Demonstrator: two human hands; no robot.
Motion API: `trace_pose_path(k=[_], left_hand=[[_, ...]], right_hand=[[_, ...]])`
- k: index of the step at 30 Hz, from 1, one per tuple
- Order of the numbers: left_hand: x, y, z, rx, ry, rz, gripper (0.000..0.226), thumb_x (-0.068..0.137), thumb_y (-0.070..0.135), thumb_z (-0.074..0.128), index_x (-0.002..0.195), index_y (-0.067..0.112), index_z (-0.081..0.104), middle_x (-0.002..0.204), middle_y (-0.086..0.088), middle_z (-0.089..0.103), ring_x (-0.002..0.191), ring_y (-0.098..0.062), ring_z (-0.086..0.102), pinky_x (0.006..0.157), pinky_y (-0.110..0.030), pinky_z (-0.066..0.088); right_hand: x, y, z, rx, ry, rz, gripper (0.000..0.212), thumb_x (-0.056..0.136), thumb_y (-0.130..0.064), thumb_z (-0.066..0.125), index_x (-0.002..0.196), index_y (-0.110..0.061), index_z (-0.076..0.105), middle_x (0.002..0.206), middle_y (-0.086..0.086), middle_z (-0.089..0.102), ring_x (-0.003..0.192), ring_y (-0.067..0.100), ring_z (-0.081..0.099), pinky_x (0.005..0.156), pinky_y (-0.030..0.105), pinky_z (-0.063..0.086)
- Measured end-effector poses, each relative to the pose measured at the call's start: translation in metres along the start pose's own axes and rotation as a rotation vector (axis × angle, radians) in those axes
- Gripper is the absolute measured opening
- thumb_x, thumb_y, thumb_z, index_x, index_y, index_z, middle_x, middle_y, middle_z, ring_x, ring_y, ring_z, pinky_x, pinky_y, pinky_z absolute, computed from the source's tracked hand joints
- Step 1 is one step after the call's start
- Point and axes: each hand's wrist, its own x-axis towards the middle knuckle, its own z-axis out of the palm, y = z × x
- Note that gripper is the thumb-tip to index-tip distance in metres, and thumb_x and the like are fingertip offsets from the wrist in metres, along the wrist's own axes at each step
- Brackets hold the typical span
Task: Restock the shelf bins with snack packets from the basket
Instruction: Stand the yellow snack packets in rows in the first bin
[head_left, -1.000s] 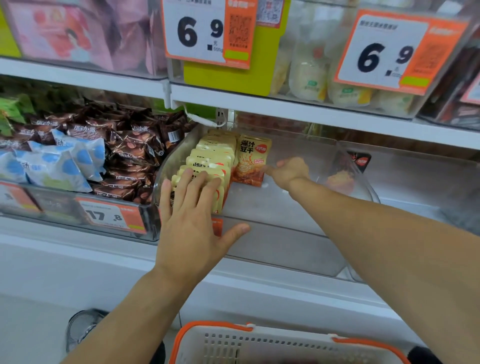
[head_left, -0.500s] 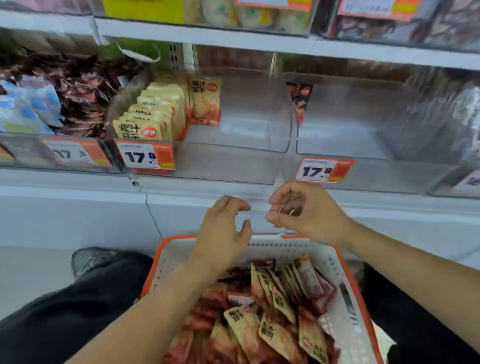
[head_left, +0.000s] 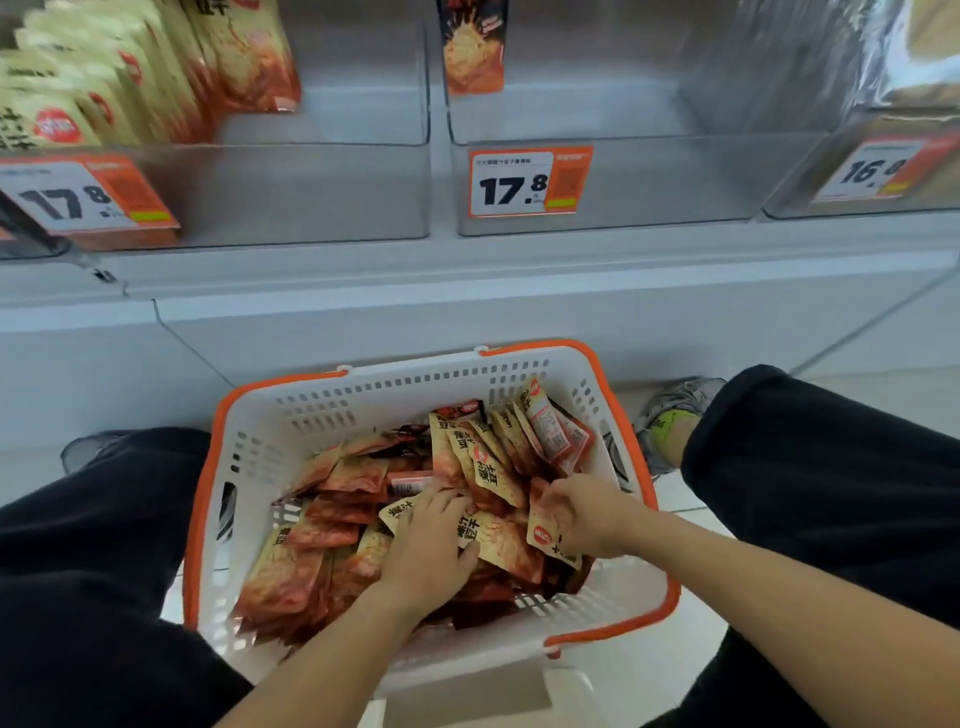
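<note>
Digging both hands into the orange-rimmed basket (head_left: 618, 374) between the knees, left hand (head_left: 426, 556) spread flat over red snack packets (head_left: 332, 525), right hand (head_left: 587, 514) pinching one packet (head_left: 543, 535), presumably for the near-empty bin (head_left: 613, 182) above

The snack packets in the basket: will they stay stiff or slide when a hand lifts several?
The snack packets look thin and flat, so probably light and bendy. Their film looks glossy, so a loose stack may slip. The right hand already pinches one.
</note>
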Motion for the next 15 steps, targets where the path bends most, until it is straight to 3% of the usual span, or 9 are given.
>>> trace_pose_path(k=[3,7,10,15], left_hand=[[0.0,0.002,0.0,0.052,-0.03,-0.013,0.055,0.096,0.04,0.054,0.146,0.021,0.042,0.151,0.007,0.038,0.152,-0.016,0.01,0.12,-0.039,0.018],[-0.001,0.004,0.0,0.08,-0.044,-0.019,0.053,0.097,0.04,0.052,0.145,0.02,0.043,0.152,0.005,0.038,0.153,-0.017,0.006,0.121,-0.039,0.016],[-0.003,0.006,-0.002,0.087,-0.05,-0.024,0.051,0.098,0.041,0.051,0.144,0.021,0.044,0.153,0.005,0.036,0.153,-0.016,0.003,0.121,-0.038,0.013],[-0.003,0.013,-0.007,0.007,0.023,0.001,0.039,0.098,0.033,0.052,0.136,0.021,0.052,0.147,0.007,0.042,0.152,-0.016,0.01,0.123,-0.036,0.013]], right_hand=[[0.006,0.01,0.015,-0.042,-0.048,0.002,0.084,0.073,-0.03,0.083,0.147,-0.023,0.043,0.144,0.003,0.047,0.129,0.024,0.047,0.106,0.035,0.044],[0.014,0.005,0.032,-0.022,-0.081,0.001,0.1,0.077,-0.027,0.082,0.157,-0.027,0.022,0.165,0.001,0.013,0.147,0.026,0.027,0.118,0.035,0.03],[0.018,-0.003,0.034,-0.084,-0.074,0.005,0.094,0.079,-0.026,0.079,0.156,-0.029,0.024,0.16,0.005,0.025,0.141,0.029,0.036,0.114,0.038,0.038],[0.014,-0.013,-0.002,0.086,-0.181,0.032,0.085,0.073,-0.033,0.084,0.147,-0.031,0.041,0.146,-0.001,0.045,0.128,0.023,0.049,0.101,0.033,0.048]])
